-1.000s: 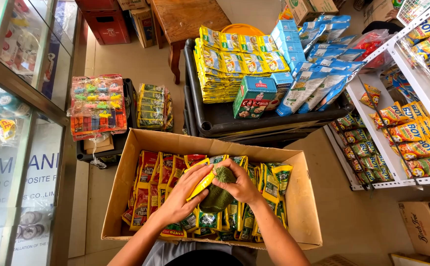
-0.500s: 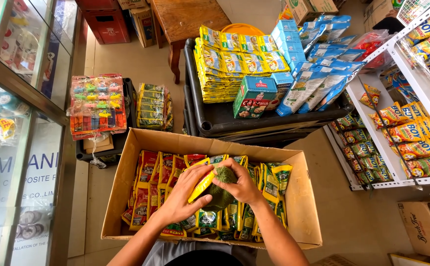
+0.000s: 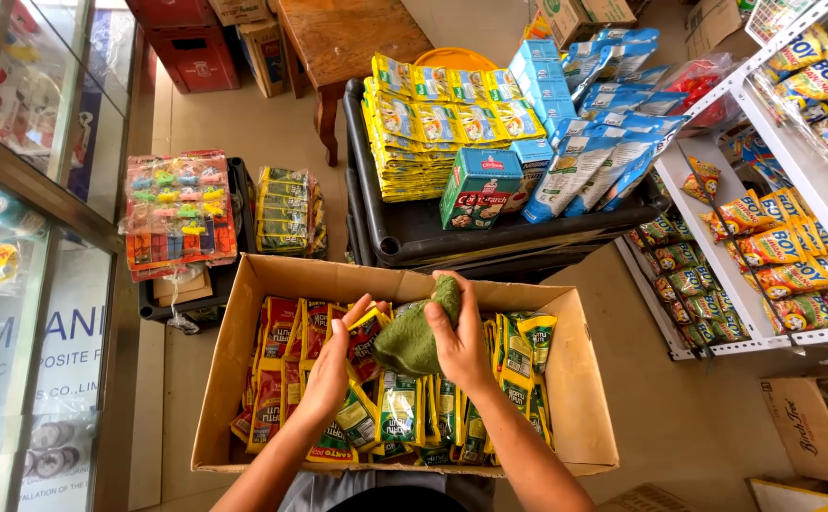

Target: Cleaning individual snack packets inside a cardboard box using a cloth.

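An open cardboard box (image 3: 229,370) sits right below me, packed with upright red, yellow and green snack packets (image 3: 400,408). My right hand (image 3: 460,346) is shut on a bunched green cloth (image 3: 412,339) above the middle of the box. My left hand (image 3: 336,358) rests with its fingers apart on a red-and-yellow packet (image 3: 365,334), just left of the cloth. Both forearms reach in from the bottom edge.
A black cart (image 3: 414,242) behind the box carries stacked yellow packets (image 3: 433,133), blue pouches (image 3: 589,156) and a green carton (image 3: 478,185). A white shelf (image 3: 717,251) of snack bags stands at the right. A bagged toy pack (image 3: 179,209), a wooden table (image 3: 348,38) and a glass door (image 3: 25,284) lie left and behind.
Both hands held a yellow-green packet together over the box. Now they have drawn apart: the right hand grips a green cloth and the left lies on a packet.
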